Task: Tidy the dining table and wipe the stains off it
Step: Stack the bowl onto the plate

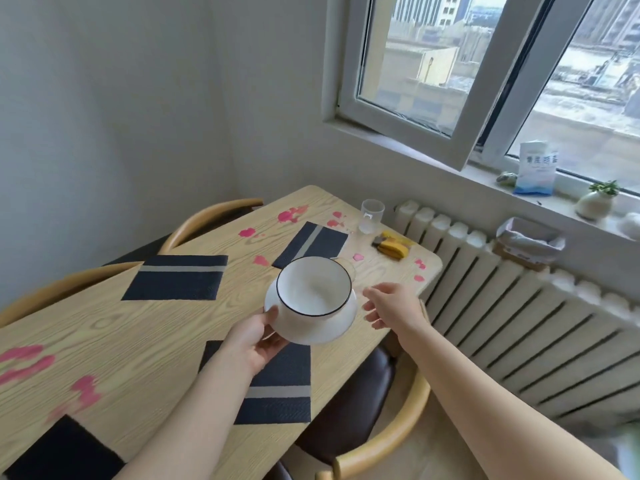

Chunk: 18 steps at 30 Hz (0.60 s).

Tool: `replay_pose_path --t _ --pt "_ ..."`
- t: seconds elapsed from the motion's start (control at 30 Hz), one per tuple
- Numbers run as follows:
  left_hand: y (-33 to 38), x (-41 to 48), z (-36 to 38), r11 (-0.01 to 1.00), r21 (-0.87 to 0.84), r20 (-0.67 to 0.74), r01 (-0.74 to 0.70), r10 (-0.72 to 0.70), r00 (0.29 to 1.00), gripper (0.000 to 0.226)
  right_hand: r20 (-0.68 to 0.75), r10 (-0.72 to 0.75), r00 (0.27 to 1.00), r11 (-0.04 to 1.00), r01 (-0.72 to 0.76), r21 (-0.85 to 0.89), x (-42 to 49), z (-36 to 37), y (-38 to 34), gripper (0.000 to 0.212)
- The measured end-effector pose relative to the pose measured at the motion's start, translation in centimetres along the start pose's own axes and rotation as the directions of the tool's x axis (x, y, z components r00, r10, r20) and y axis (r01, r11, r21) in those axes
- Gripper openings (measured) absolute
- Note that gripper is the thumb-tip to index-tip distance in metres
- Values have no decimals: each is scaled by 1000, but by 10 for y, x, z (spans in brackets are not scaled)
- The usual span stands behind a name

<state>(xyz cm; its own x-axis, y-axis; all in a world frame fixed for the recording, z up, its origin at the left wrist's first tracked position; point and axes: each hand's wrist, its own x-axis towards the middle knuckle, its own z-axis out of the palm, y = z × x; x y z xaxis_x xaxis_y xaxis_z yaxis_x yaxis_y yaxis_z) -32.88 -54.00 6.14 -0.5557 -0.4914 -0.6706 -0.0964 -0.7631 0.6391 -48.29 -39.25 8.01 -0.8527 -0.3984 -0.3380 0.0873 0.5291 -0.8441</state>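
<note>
Bowl (313,287), white with a thin dark rim, sits on a white plate (341,322), and both are held up above the wooden dining table (145,327); the bowl's inside looks bare and pale, with nothing in it that can be made out. Left hand (256,337) grips the plate at its near-left edge, thumb on top against the bowl's wall, fingers curled under the plate. Right hand (389,304) hovers just right of the bowl, fingers spread and loosely open, holding nothing and not touching the crockery.

Beyond the bowl, toward the far corner of the table, stands a clear glass (371,216); whether it holds anything cannot be told. Right of the glass lies a banana peel (393,247). Just behind the bowl lies a dark placemat (311,244) with a grey stripe; a second one (176,277) lies to the bowl's left, a third (277,389) under the left wrist, and a fourth (62,452) at the near-left edge. Pink stains (291,214) mark the wood beyond the bowl, and more (27,362) lie far to its left.

Right of the bowl, past the table edge, a small box (528,242) lined with a bag rests on the radiator (519,306); its contents are not visible
</note>
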Motion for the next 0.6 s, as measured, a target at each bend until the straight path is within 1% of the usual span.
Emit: replay_pose_path --t 0.07,0.13,0.2,0.3,0.4,0.5,0.6 --pt "-7 7 29 1000 -6 -17 -10 10 1000 21 111 42 993 999 -44 18 17 -24 4 21" --pt "-15 14 57 1000 0 -35 -16 16 999 21 238 85 967 992 -106 75 32 -46 5 17" --pt "-21 20 81 1000 -2 -47 -21 21 999 18 305 100 947 985 -138 107 45 -65 6 16" --pt "-30 28 116 999 -22 -59 -25 23 998 18 358 109 927 970 -178 163 69 -96 12 15" --pt "-33 36 144 999 1 -69 -41 41 997 21 409 113 905 957 -210 201 86 -118 17 15" --pt "-35 43 163 998 21 -70 -59 60 996 25 388 106 916 951 -207 230 100 -125 23 17" --pt "-32 52 173 990 93 -43 -106 111 993 24 341 100 935 941 -200 272 113 -127 25 14"
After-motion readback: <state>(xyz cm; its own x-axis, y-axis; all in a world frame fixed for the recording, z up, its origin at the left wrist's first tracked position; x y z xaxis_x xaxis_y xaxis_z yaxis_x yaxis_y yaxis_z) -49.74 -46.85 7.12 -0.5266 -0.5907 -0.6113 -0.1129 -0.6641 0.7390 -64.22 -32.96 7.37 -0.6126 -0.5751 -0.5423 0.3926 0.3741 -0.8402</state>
